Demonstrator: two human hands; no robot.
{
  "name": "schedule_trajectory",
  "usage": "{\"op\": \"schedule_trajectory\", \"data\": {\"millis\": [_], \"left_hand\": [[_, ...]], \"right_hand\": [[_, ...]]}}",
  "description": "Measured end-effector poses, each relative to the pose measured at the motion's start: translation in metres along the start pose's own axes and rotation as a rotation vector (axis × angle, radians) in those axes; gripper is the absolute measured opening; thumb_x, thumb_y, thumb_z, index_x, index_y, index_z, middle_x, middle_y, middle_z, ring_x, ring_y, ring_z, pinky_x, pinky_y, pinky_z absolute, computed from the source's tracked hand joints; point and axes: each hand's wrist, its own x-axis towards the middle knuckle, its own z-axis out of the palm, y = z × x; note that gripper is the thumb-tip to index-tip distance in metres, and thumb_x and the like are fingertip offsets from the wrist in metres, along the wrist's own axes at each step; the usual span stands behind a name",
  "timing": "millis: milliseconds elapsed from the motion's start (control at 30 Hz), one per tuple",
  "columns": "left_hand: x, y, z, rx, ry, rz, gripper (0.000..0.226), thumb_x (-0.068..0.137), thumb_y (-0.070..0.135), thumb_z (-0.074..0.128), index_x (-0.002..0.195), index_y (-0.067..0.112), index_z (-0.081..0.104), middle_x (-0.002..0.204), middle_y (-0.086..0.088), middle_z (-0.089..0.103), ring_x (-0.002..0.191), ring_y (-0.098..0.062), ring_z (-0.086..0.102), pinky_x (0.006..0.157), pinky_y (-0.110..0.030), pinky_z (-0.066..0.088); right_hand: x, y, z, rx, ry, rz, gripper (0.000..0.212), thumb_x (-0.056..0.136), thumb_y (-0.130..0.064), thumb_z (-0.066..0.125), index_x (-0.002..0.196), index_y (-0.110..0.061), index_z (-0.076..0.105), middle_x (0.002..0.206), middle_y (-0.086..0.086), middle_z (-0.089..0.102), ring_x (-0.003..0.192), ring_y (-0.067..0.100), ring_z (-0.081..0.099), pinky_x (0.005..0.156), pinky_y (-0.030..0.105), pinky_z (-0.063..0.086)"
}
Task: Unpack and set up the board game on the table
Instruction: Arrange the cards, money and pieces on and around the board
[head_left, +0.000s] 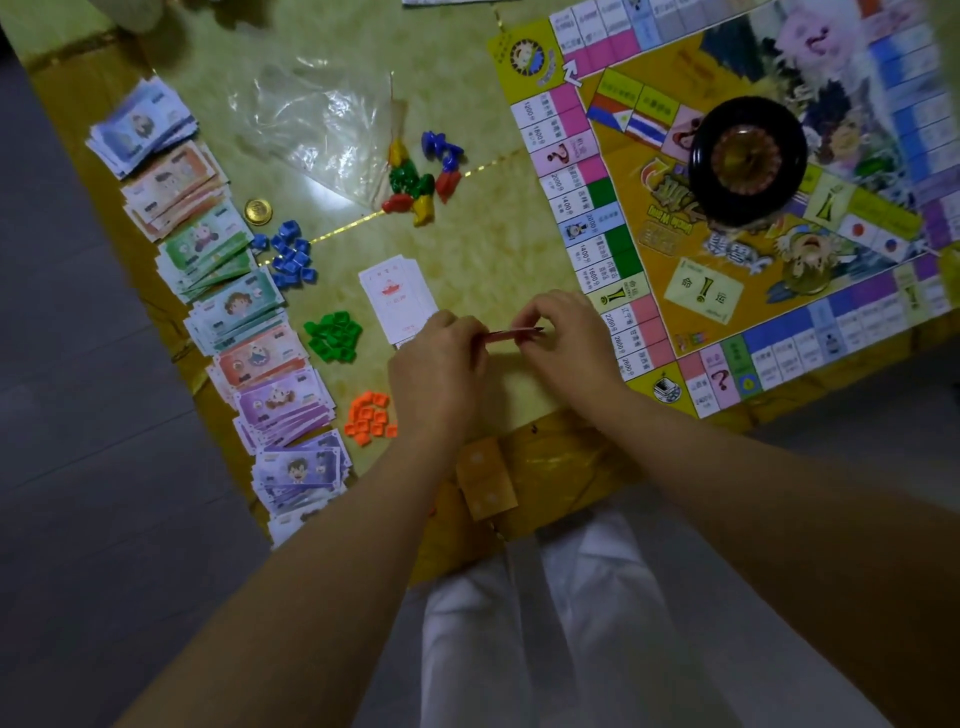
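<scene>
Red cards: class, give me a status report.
Left hand and right hand both pinch red cards. White cards lie just beyond left hand. Nothing blocks.

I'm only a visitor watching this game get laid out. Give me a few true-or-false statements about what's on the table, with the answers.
1. The left hand and right hand both pinch a thin red card. True.
2. The black spinner wheel stands on the bare table. False: it stands on the game board.
3. The paper money lies in a row of stacks along the table's left side. True.
4. The orange pieces are inside the clear plastic bag. False: they lie piled on the table, near the left hand.
5. The gold coin lies on the game board. False: it lies on the table near the blue pieces.
</scene>
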Motion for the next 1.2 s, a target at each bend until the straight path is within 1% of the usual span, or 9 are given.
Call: {"op": "schedule_trajectory", "data": {"millis": [133,533,633,767,900,1000,1033,1100,1200], "left_hand": [[0.001,-0.005,0.019,-0.112,-0.068,-0.123,0.025,0.085,0.018,0.062,0.11,0.017,0.068,0.108,-0.005,0.055,0.089,-0.026,0.059,0.069,-0.028,0.038],[0.0,-0.01,0.037,-0.346,-0.191,-0.131,0.033,0.081,-0.002,0.058,0.111,0.009,0.064,0.106,-0.005,0.052,0.092,-0.016,0.055,0.082,-0.02,0.04],[0.002,-0.009,0.042,-0.308,-0.256,-0.151,0.024,0.087,0.003,0.056,0.108,0.01,0.066,0.105,-0.007,0.051,0.088,-0.013,0.05,0.076,-0.016,0.033],[0.012,-0.011,0.042,-0.432,-0.25,-0.268,0.018,0.093,0.018,0.055,0.104,0.01,0.068,0.093,-0.007,0.066,0.082,-0.023,0.06,0.074,-0.035,0.046],[0.019,-0.003,0.024,-0.744,-0.333,-0.458,0.018,0.093,0.019,0.052,0.092,0.019,0.07,0.07,0.003,0.064,0.057,-0.009,0.049,0.054,-0.024,0.041],[0.021,0.01,0.012,-0.868,-0.413,-0.51,0.014,0.095,0.013,0.053,0.098,0.018,0.066,0.073,0.004,0.059,0.059,-0.008,0.048,0.046,-0.013,0.038],[0.021,0.013,0.01,-0.899,-0.438,-0.492,0.019,0.094,0.015,0.057,0.112,0.017,0.061,0.084,0.002,0.059,0.066,-0.01,0.052,0.05,-0.012,0.042],[0.021,0.014,0.008,-0.817,-0.444,-0.297,0.07,0.083,0.027,0.073,0.142,0.023,0.035,0.117,0.0,0.05,0.096,-0.01,0.056,0.073,-0.012,0.049],[0.024,0.019,0.009,-0.337,-0.448,0.187,0.113,0.061,0.055,0.075,0.152,0.02,0.019,0.143,0.003,0.03,0.125,-0.005,0.031,0.105,-0.014,0.03]], "right_hand": [[0.0,0.018,0.004,0.082,0.01,0.094,0.02,0.081,-0.003,0.064,0.08,-0.023,0.059,0.09,-0.007,0.052,0.079,0.009,0.051,0.065,0.011,0.035],[-0.001,0.027,0.01,0.067,0.009,0.075,0.021,0.079,0.001,0.063,0.085,-0.019,0.059,0.096,-0.004,0.052,0.081,0.014,0.056,0.072,0.03,0.049],[-0.001,0.033,0.011,0.042,-0.045,0.114,0.019,0.08,-0.001,0.062,0.085,-0.019,0.06,0.093,-0.004,0.052,0.081,0.013,0.053,0.071,0.026,0.044],[0.005,0.028,0.003,0.246,-0.063,0.28,0.01,0.085,-0.008,0.064,0.093,-0.013,0.061,0.077,-0.006,0.054,0.065,0.004,0.049,0.061,0.015,0.038],[0.007,0.025,-0.017,0.553,-0.316,0.468,0.025,0.09,-0.008,0.061,0.114,-0.009,0.062,0.104,0.006,0.067,0.093,0.015,0.063,0.081,0.024,0.051],[0.004,0.024,-0.031,0.703,-0.392,0.548,0.023,0.093,-0.006,0.054,0.114,-0.011,0.062,0.086,0.0,0.065,0.058,0.0,0.057,0.051,0.015,0.042],[0.003,0.026,-0.035,0.759,-0.394,0.565,0.019,0.094,-0.005,0.051,0.108,-0.011,0.062,0.075,-0.002,0.06,0.047,0.0,0.048,0.044,0.014,0.035],[-0.001,0.03,-0.043,0.826,-0.368,0.587,0.014,0.093,-0.004,0.048,0.094,-0.011,0.06,0.066,-0.001,0.05,0.044,0.005,0.035,0.043,0.018,0.026],[-0.009,0.033,-0.055,0.833,-0.326,0.596,0.018,0.092,-0.002,0.05,0.079,-0.011,0.055,0.063,0.0,0.045,0.047,0.008,0.031,0.046,0.021,0.023]]}}
